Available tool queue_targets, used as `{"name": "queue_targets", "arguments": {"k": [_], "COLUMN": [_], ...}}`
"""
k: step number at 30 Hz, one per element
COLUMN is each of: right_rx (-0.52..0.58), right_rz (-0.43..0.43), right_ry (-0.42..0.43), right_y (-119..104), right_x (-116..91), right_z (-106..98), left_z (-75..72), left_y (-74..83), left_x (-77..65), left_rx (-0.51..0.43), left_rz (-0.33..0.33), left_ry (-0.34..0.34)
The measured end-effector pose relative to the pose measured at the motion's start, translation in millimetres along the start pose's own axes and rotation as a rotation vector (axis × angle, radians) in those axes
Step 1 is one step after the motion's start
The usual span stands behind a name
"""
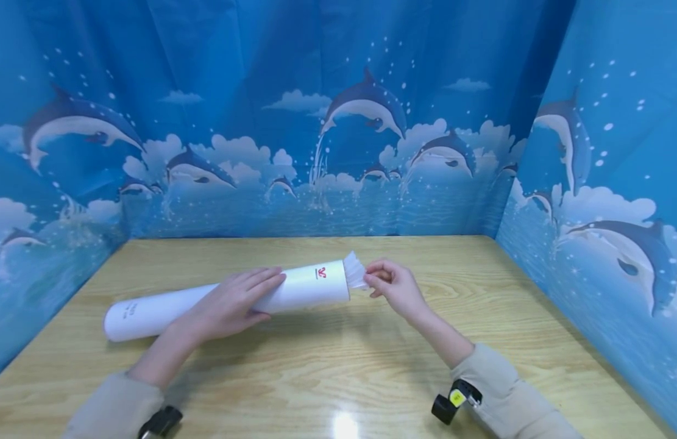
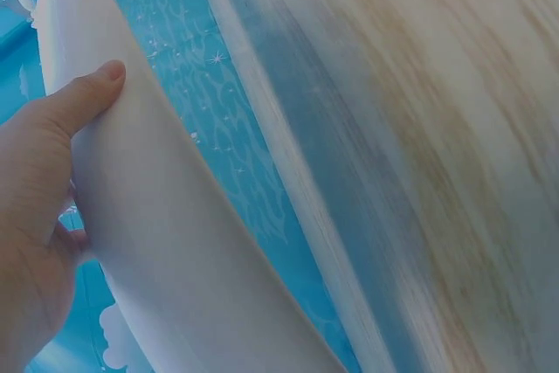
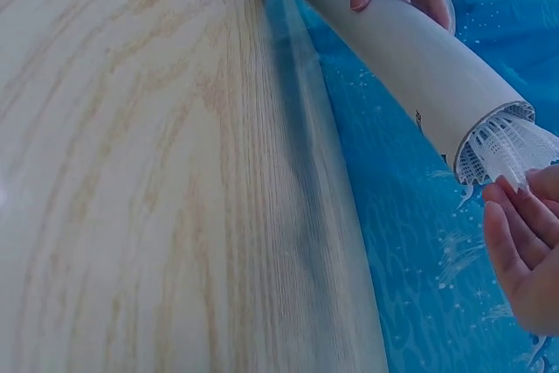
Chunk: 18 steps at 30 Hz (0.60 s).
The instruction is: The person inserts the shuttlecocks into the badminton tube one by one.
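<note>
A long white shuttlecock tube point(image 1: 311, 286) with a red logo lies slanted across the view, its right end higher and open. My left hand point(image 1: 234, 305) grips it around the middle, thumb on the near side, fingers over the top. From the open end sticks the white lattice skirt of a shuttlecock point(image 1: 354, 271). Thumb and fingertips of my right hand point(image 1: 398, 289) pinch the skirt's edge. In the right wrist view the skirt point(image 3: 505, 148) fans out of the tube's mouth; the rest of the shuttlecock is hidden inside.
Beneath the hands is a wood-grain table point(image 1: 338, 366). Blue curtains point(image 1: 294, 134) printed with dolphins stand along its back and sides. A black wrist camera point(image 1: 445, 408) is strapped over the right sleeve, another point(image 1: 161, 421) at the left sleeve.
</note>
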State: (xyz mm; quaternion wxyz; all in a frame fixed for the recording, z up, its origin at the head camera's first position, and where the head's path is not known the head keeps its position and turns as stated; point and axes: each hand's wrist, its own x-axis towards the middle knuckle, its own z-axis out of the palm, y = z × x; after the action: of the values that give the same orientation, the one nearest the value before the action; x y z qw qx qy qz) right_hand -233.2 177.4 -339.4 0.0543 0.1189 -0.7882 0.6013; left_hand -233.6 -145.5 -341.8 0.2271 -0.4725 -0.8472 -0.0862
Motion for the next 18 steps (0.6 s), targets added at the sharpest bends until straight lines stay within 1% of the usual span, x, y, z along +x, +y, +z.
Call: {"name": "queue_targets", "arguments": {"k": [3, 7, 10, 14, 18], "right_rx": [0.022, 0.093, 0.125, 0.085, 0.028], "right_rz": [0.031, 0.088, 0.121, 0.107, 0.056], "right_ry": [-0.011, -0.018, -0.016, -0.004, 0.022], "right_y": [1.3, 4.7, 6.3, 5.5, 2.5], "right_x": [0.4, 2.8, 3.9, 3.2, 2.2], "right_z": [-0.3, -1.3, -1.6, 0.4, 3.9], "left_z": [-0.2, 0.3, 0.6, 0.8, 0.5], "left_y": [-0.1, 0.0, 0.3, 0.5, 0.1], "left_x": [0.0, -0.4, -0.5, -0.5, -0.1], "left_rx": [0.001, 0.003, 0.004, 0.005, 0.002], "left_rz": [0.004, 0.008, 0.014, 0.017, 0.014], "left_ry": [0.006, 0.013, 0.021, 0.027, 0.031]}}
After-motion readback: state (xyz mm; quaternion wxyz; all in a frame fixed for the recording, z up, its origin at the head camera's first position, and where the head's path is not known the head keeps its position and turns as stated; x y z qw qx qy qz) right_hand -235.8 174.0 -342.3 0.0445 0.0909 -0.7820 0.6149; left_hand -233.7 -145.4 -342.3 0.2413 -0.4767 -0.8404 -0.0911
